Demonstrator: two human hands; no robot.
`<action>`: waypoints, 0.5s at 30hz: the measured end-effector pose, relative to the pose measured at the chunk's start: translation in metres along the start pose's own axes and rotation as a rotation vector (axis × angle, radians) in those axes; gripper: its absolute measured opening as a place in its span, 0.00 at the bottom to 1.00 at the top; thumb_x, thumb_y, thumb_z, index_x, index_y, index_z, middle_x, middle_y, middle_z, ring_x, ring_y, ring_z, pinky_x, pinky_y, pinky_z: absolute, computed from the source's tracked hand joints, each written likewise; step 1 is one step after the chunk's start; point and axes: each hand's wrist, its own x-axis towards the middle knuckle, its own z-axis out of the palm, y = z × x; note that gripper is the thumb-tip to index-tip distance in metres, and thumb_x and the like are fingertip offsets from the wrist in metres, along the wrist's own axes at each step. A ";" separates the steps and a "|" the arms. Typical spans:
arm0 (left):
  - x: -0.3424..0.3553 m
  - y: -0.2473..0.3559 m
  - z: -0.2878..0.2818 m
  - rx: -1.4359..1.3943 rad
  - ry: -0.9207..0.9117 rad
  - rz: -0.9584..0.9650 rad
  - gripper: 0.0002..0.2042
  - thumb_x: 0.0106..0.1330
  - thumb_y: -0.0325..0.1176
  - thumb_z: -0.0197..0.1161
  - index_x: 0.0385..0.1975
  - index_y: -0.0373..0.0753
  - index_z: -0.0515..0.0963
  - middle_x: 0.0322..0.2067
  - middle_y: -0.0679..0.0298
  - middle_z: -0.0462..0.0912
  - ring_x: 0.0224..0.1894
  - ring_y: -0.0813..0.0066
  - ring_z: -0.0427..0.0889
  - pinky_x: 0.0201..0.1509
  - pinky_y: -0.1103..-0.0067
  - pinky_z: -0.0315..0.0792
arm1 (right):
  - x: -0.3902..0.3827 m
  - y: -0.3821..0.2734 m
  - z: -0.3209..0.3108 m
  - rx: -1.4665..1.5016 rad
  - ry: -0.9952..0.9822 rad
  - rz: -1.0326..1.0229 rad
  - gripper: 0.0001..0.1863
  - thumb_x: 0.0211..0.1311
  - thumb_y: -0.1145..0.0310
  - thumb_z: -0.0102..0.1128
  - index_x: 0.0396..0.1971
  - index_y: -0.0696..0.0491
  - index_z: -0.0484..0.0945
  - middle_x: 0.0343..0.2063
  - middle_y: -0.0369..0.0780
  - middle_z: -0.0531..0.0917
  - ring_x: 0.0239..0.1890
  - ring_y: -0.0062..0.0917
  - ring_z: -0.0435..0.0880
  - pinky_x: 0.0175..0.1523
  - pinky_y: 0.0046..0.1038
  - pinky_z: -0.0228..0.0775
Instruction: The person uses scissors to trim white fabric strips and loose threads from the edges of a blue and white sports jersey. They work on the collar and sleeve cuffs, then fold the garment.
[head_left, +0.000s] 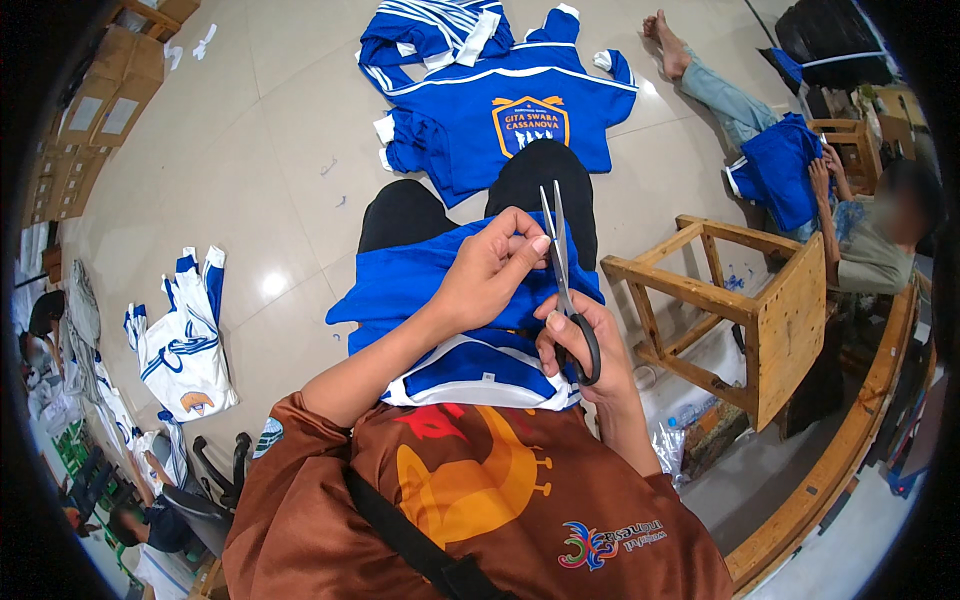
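Note:
Over my lap lies a blue garment (395, 285) with a white-trimmed collar near my waist. My right hand (597, 345) grips a pair of scissors (562, 255) by the dark handles. The blades point away from me and are parted a little. Just left of them, my left hand (490, 265) is closed in a pinch above the garment, its fingertips close to the blades. Whatever sits between those fingertips is too small to make out.
Blue and white jackets (470, 110) lie in a pile beyond my knees. White garments (190, 345) are on the floor at left. A wooden stool (790, 330) stands close on my right. Farther right a person (870, 230) handles blue cloth. Cardboard boxes (125, 85) are stacked far left.

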 end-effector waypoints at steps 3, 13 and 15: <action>0.000 -0.001 0.001 -0.008 -0.006 -0.007 0.08 0.83 0.35 0.54 0.47 0.37 0.71 0.43 0.65 0.83 0.49 0.81 0.82 0.60 0.75 0.77 | 0.000 0.000 0.001 0.001 0.009 0.002 0.13 0.72 0.61 0.69 0.41 0.54 0.78 0.20 0.35 0.81 0.17 0.18 0.78 0.23 0.19 0.68; 0.000 0.001 0.000 -0.033 -0.008 -0.020 0.08 0.84 0.36 0.52 0.48 0.38 0.70 0.47 0.63 0.83 0.52 0.80 0.82 0.61 0.74 0.78 | 0.003 0.001 -0.001 -0.056 0.279 -0.363 0.14 0.70 0.70 0.70 0.49 0.57 0.75 0.25 0.39 0.84 0.24 0.19 0.82 0.32 0.21 0.75; -0.001 0.001 -0.001 -0.045 -0.010 -0.039 0.08 0.85 0.37 0.50 0.49 0.38 0.70 0.47 0.62 0.83 0.53 0.79 0.82 0.61 0.74 0.78 | 0.017 0.004 -0.011 -0.296 0.460 -0.536 0.19 0.65 0.77 0.72 0.52 0.56 0.73 0.36 0.42 0.88 0.33 0.19 0.85 0.41 0.21 0.78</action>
